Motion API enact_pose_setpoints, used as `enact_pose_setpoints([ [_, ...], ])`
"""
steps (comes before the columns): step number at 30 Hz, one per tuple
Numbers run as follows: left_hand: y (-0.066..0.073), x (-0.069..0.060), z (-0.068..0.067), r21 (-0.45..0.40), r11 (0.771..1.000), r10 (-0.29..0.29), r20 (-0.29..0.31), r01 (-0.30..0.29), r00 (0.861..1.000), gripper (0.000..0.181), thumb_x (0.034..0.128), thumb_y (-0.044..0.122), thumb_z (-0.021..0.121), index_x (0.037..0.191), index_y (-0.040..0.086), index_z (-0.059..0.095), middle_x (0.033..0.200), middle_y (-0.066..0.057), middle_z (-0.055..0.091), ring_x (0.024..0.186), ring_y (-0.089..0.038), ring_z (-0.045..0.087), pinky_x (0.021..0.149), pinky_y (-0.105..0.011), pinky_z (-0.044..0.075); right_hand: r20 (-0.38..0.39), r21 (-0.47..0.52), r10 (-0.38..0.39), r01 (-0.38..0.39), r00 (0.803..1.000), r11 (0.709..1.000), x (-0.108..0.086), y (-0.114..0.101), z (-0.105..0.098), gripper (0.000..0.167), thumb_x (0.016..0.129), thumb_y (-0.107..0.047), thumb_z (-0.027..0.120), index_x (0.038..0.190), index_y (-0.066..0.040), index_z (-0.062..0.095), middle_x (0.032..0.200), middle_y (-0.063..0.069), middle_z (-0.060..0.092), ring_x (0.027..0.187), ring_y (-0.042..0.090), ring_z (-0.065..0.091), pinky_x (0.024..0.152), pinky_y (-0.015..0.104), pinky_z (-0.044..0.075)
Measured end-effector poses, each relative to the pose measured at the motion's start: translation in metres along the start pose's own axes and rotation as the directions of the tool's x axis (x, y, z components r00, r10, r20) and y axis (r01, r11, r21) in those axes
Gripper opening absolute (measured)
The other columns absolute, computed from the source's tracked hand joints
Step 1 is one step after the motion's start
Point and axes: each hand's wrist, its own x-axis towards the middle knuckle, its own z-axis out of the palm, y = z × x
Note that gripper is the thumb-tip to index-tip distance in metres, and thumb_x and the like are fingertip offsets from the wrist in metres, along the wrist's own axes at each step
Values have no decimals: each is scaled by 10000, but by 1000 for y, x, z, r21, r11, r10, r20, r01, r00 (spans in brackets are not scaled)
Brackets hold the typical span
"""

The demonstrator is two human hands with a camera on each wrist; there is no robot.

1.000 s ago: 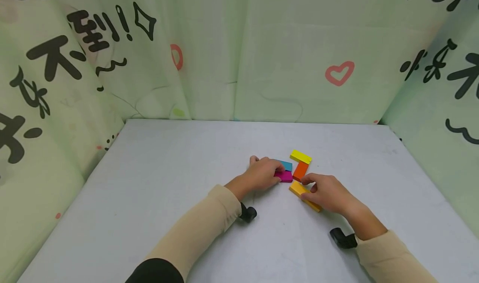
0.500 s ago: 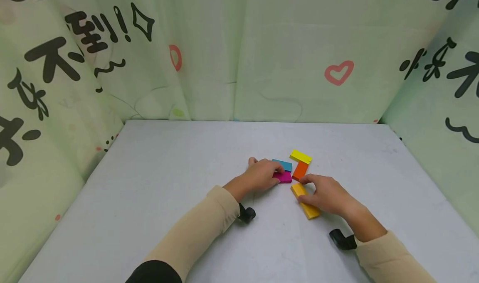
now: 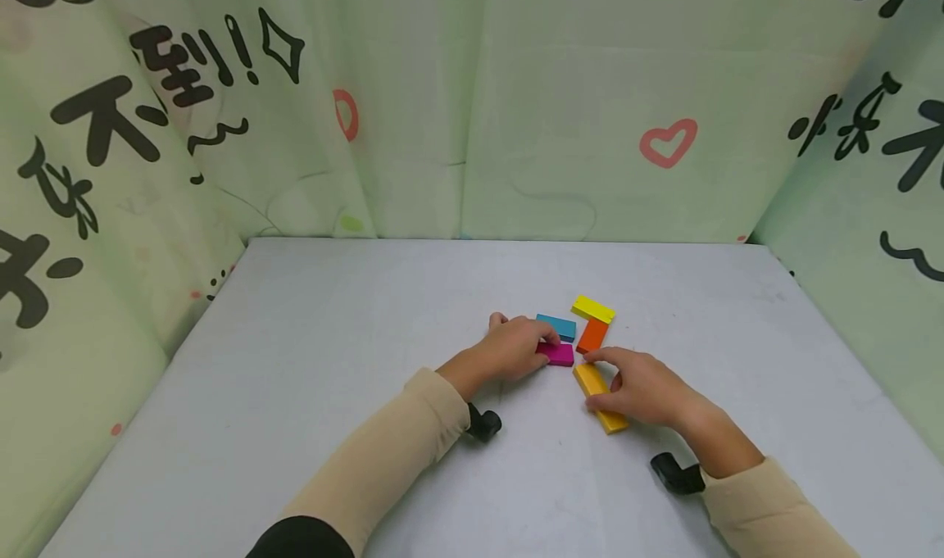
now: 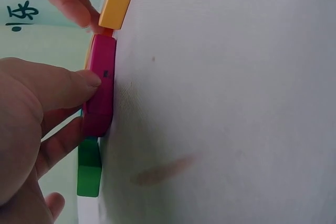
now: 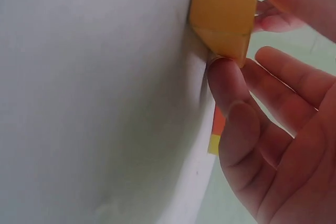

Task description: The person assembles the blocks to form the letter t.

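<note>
My left hand [image 3: 512, 347] pinches a magenta block [image 3: 558, 355], with the thumb on its near side in the left wrist view. Just behind lies a blue block [image 3: 558, 328]. A green block [image 4: 89, 169] shows below the magenta one in the left wrist view; in the head view it is hidden. My right hand [image 3: 645, 387] holds an amber block [image 3: 599, 397] on the table, thumb along its left side. In the right wrist view, a fingertip touches the end of this amber block [image 5: 223, 17]. An orange block [image 3: 592, 336] lies beyond the amber one, by the right fingertips.
At the far end of the orange block, a yellow block [image 3: 593, 309] lies at an angle. The white table [image 3: 354, 320] spreads around the blocks. Green printed curtains [image 3: 413, 115] hang behind the table and along both sides.
The magenta block has shifted slightly towards me, opening a gap from the blue one. The amber block has turned to point more straight away from me, and the right thumb has slid nearer.
</note>
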Motion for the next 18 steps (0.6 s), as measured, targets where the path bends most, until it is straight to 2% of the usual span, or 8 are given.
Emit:
enact_pose_setpoints([
  [6,-1,-1,0,-7,1000,-5,1,5,1000,321,962,278,693,1281,242,668,1170,115,663,1083,-113,545,938,-417,304,32,22,-16,15,999,1000,0,1,-1,682,824,-287,816,1389,-22,541,854,9,544,710,167,512,581,290,442],
  [12,-2,0,2,-3,1000,-1,-6,1,1000,314,966,271,688,1278,247,670,1171,121,664,1069,-109,544,911,-405,302,36,26,-21,20,999,999,0,2,0,693,824,-296,819,1394,-21,537,865,17,526,740,178,499,580,286,429],
  [18,-3,0,3,-5,1000,-1,-5,0,1000,312,968,270,686,1279,245,670,1177,116,663,1056,-106,536,896,-401,300,134,75,-5,-6,991,997,-4,4,-6,849,762,-279,871,1467,-46,459,958,43,545,852,209,513,668,340,463],
])
